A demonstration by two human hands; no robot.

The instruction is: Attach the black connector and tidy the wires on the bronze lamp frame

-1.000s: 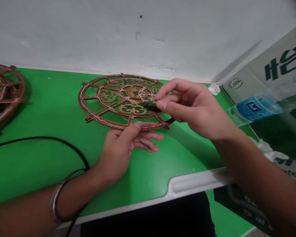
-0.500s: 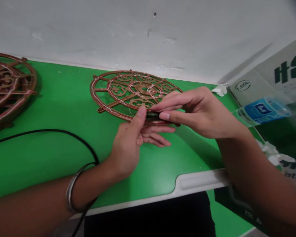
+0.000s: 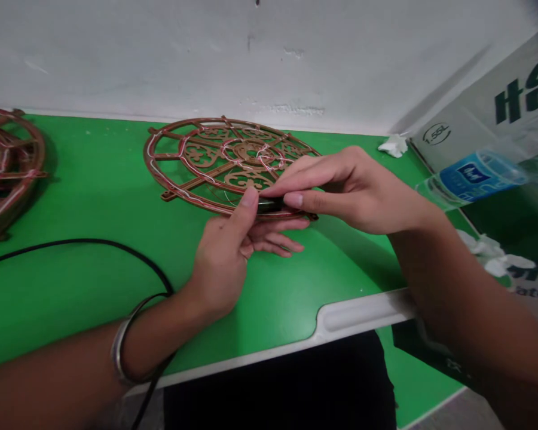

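A short dark, glossy cylinder point(image 3: 269, 205) lies between my two hands, above the near rim of a round brown openwork frame point(image 3: 197, 156). My left hand point(image 3: 233, 251) is closed on its left end, the thumb on top and the other fingers stretched out beneath. From the right, my right hand point(image 3: 341, 194) pinches the other end between thumb and fingers. Red and white wires run along the frame's rings and cross near its middle. My fingers hide part of the cylinder and of the frame's near right rim.
Another brown frame point(image 3: 9, 203) lies at the left edge. A black cable point(image 3: 94, 240) curves across the green table point(image 3: 94, 197) towards my left wrist. At right are a clear bottle with a blue label point(image 3: 473, 176), a printed carton point(image 3: 461, 128) and crumpled white tissue point(image 3: 393, 146).
The whole view has shifted a little, so everything sits slightly further left and higher. Both hands keep their hold on the dark cylinder.
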